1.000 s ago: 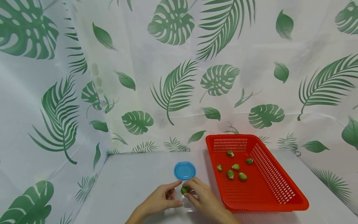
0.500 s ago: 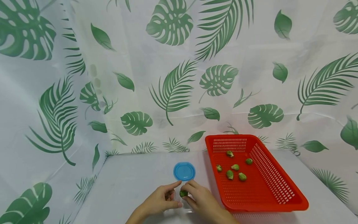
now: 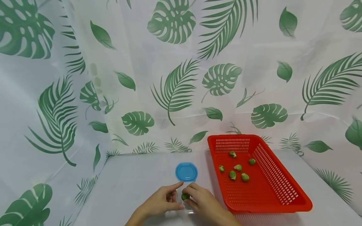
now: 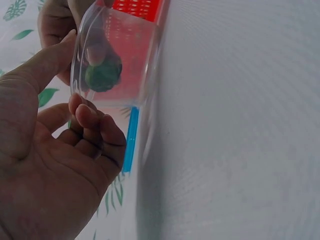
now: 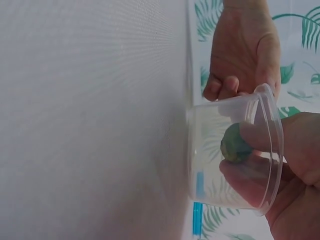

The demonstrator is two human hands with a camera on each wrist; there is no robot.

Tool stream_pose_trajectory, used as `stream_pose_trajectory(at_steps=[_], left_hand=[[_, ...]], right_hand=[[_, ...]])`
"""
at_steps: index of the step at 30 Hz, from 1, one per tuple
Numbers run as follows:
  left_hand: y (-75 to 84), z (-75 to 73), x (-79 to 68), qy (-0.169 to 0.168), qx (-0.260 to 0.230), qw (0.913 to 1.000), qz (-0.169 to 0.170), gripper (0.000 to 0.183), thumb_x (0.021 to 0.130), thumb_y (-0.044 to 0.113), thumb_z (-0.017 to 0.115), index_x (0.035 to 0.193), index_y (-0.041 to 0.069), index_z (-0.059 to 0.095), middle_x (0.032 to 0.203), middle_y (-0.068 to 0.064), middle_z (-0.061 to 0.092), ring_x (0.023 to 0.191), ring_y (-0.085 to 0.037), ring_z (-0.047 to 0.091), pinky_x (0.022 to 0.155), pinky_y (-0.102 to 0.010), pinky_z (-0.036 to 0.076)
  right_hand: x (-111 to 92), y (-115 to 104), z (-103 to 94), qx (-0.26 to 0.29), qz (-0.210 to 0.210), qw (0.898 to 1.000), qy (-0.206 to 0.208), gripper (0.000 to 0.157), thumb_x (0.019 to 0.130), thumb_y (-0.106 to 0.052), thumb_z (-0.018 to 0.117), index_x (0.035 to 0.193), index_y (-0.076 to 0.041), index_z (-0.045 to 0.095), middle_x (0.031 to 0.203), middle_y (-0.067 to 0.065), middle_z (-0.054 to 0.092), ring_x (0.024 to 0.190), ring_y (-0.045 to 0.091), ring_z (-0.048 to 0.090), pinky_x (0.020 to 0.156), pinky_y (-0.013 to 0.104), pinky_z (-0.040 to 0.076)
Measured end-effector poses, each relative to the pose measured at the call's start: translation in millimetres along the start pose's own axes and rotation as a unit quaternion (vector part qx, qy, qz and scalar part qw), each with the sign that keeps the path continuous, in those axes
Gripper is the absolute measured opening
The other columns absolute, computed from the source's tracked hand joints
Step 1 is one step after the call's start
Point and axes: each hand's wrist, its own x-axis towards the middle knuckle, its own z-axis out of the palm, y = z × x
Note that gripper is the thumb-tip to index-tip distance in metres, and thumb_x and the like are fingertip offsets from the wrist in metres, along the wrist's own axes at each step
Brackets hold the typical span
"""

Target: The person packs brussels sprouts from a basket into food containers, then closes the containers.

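Note:
A green Brussels sprout point(image 3: 185, 196) is pinched between the thumb and fingers of my right hand point(image 3: 205, 201). Both wrist views show those fingertips and the sprout point(image 5: 236, 144) inside a clear plastic tub point(image 5: 207, 120), above its bottom. The tub stands upright on the white table. My left hand point(image 3: 159, 201) holds it from the left, the thumb at the near rim and the index finger at the far side; its other fingers curl beside the wall in the left wrist view. Just behind the tub lies a blue lid point(image 3: 186, 172), flat on the table.
To the right stands a red perforated basket point(image 3: 260, 196) with several Brussels sprouts point(image 3: 244, 177) spread over its floor. Behind the table point(image 3: 135, 175) hangs a white leaf-patterned sheet point(image 3: 181, 131), which also runs along the left side.
My right hand has lowered the sprout slightly, a little leftward and down into the tub. The left hand has stayed at the tub's side; basket and lid have not moved.

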Motion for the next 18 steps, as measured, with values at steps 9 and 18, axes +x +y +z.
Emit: stream_pose_trajectory(at_steps=[9,18], left_hand=[[0.5,-0.1,0.3,0.009,0.012,0.9999,-0.003,0.081,0.093,0.024,0.081,0.16,0.006,0.039,0.082,0.004,0.053,0.063,-0.002,0.042,0.056,-0.016,0.036],[0.8,1.0,0.5,0.009,0.01,0.9999,0.0,0.081,0.093,0.022,0.081,0.16,0.005,0.038,0.083,0.003,0.052,0.062,-0.001,0.041,0.055,-0.015,0.036]], right_hand=[[7.0,-7.5,-1.7,-0.018,0.057,0.997,-0.052,0.019,0.093,-0.013,0.079,0.11,-0.017,0.076,0.101,-0.011,0.065,0.083,-0.003,0.055,0.076,0.021,0.055],[7.8,-7.0,-2.0,-0.017,0.07,0.995,-0.064,0.019,0.092,-0.014,0.079,0.111,-0.017,0.076,0.1,-0.011,0.065,0.082,-0.002,0.055,0.077,0.022,0.055]])
